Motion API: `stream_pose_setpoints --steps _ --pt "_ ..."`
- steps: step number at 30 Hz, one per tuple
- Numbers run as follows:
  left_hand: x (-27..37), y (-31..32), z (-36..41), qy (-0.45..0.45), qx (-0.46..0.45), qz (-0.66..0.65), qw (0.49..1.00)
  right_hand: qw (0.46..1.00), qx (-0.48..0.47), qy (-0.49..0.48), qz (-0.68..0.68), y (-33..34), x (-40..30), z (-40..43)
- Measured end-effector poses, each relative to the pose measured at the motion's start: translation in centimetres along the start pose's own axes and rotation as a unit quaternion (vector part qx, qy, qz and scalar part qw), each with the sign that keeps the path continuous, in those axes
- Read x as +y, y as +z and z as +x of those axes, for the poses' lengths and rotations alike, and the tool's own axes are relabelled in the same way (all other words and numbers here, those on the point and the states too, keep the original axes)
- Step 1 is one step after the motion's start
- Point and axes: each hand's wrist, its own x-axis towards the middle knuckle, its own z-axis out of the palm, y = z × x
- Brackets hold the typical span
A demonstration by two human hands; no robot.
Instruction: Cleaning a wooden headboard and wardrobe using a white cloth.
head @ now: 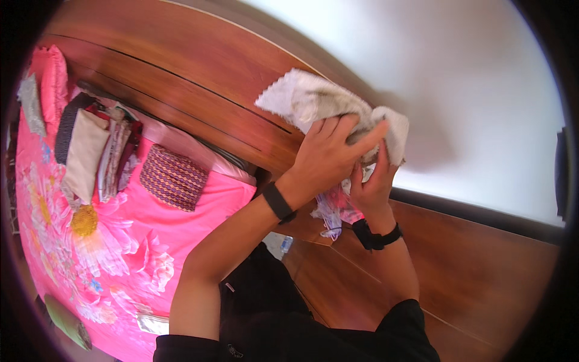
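A crumpled off-white cloth with a jagged edge lies bunched over the edge of a brown wooden surface, against the white wall. My left hand grips its lower middle from above, with the index finger stretched to the right. At the cloth's lower right fold, the raised fingers of my right hand pinch it; part of what lies between the two hands is hidden. Just below, a bundle of clear and purplish plastic shows next to something pink. A black band is on my left wrist, a black watch on my right.
To the left, a pink floral bedsheet covers a bed beside the wooden headboard. Folded clothes and a patterned folded cloth rest on it. More wooden panelling extends right, below the white wall.
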Motion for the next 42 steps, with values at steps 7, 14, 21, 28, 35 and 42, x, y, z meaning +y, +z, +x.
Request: stream_pose_setpoints --steps 7,14,21,28,35,42 --pt "-2.0 -5.1 2.2 0.015 0.100 0.277 0.955 0.997 -0.008 -0.032 0.065 2.0 -4.4 7.7" --pt "-9.9 -11.8 2.3 -0.077 0.104 0.370 0.920 0.990 -0.022 -0.122 0.070 9.9 -10.1 13.6" --pt "-16.1 -18.4 3.4 -0.113 0.105 0.381 0.912 0.982 -0.009 -0.171 0.083 15.6 -15.2 19.8" --pt "-26.2 -31.9 5.5 -0.114 0.163 0.387 0.900 0.972 -0.017 -0.211 0.103 22.7 -27.1 30.8" --pt "-36.4 -42.8 7.7 -0.134 0.206 0.344 0.906 0.963 -0.014 -0.244 0.113 29.5 -36.8 41.2" --pt "-39.4 -49.4 9.0 -0.037 0.279 0.328 0.902 0.964 0.019 -0.251 0.090 30.4 -42.5 45.1"
